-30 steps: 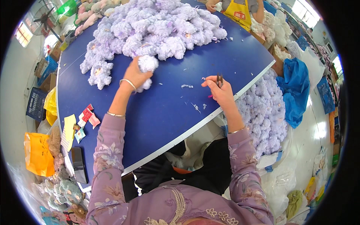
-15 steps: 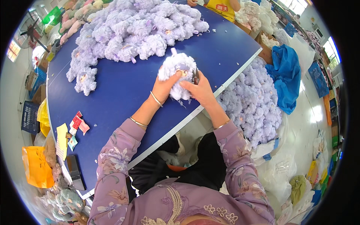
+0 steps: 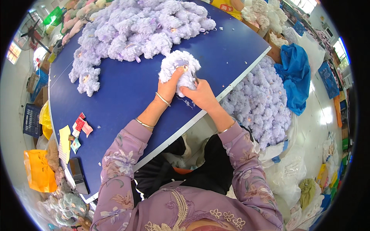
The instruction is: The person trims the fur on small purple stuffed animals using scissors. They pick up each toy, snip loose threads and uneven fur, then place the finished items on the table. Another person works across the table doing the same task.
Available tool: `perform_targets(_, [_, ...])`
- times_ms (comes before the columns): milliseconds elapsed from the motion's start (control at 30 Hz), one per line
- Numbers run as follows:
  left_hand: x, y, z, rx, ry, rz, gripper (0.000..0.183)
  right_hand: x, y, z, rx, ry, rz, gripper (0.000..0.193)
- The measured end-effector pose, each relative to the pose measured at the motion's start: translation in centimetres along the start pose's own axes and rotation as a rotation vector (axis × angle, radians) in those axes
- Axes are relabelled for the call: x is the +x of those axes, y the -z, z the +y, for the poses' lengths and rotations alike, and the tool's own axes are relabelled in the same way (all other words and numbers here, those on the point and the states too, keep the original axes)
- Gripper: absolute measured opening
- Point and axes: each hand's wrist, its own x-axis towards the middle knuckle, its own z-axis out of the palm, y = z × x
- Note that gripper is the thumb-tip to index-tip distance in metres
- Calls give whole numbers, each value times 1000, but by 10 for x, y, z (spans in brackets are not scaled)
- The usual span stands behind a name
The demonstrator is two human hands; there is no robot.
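Toy (image 3: 181, 58) gripped over the blue desk (image 3: 127, 96)

Shaggy and pale lilac, with a small tan patch. Forearms (image 3: 151, 112) slant inward: left hand (image 3: 168, 90) closes its fingers round one side, thumb (image 3: 177, 75) across the front; right hand (image 3: 202, 94) pinches the lower edge.

Near the frame's centre, the left fingers (image 3: 178, 73) and right fingers (image 3: 202, 84) grip a fluffy lilac plush (image 3: 172, 62) over the blue desk (image 3: 115, 96); similar plushes (image 3: 138, 30) heap across the upper left.
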Motion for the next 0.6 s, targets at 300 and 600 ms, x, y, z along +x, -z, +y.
perform_targets(300, [11, 17, 16, 250, 239, -132, 58, 10, 14, -6, -232, 195, 212, 33])
perform_targets(600, [68, 264, 169, 1347, -652, 755, 54, 10, 96, -26, 550, 45, 367, 29])
